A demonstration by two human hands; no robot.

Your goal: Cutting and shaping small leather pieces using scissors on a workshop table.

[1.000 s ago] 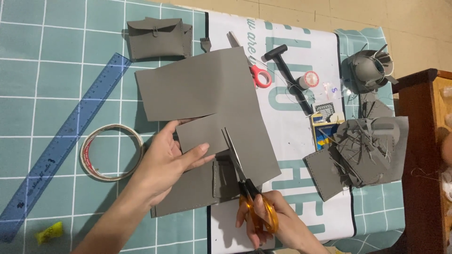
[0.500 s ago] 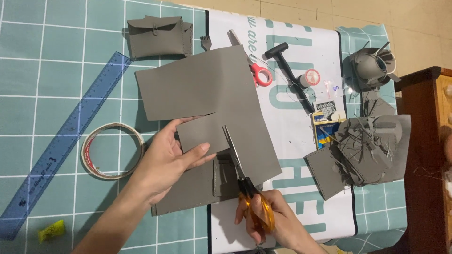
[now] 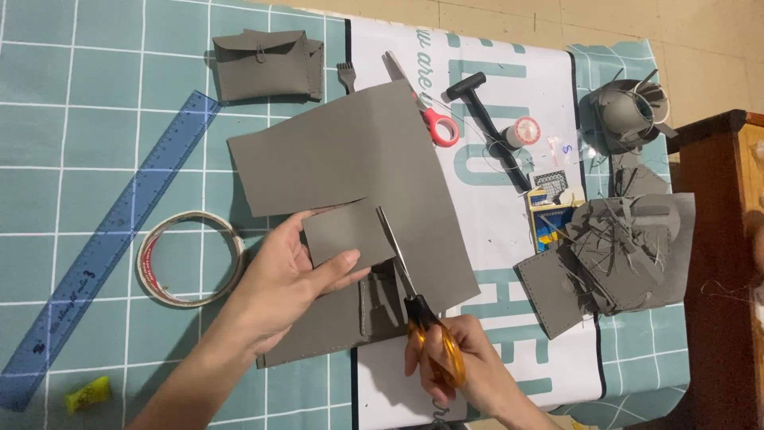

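Both forearms are running off the bottom edge; the right hand (image 3: 469,370) is partly hiding the orange handles of the scissors (image 3: 414,295) — its fingers are closed through the loops, and the blades are standing slightly apart with their tips inside the cut. What lies under the grey sheet (image 3: 358,171) is mostly hidden; a stitched grey panel (image 3: 318,334) is showing below it. The sheet is a large matte grey piece lying mid-mat, across the edge of the white banner (image 3: 509,199). The left hand (image 3: 282,283) is pinching the half-cut rectangular flap (image 3: 346,232), thumb on top — a firm clamp. Lying around are a tape ring (image 3: 191,259), a blue ruler (image 3: 103,247), a grey pouch (image 3: 267,64) and a scrap heap (image 3: 625,243).
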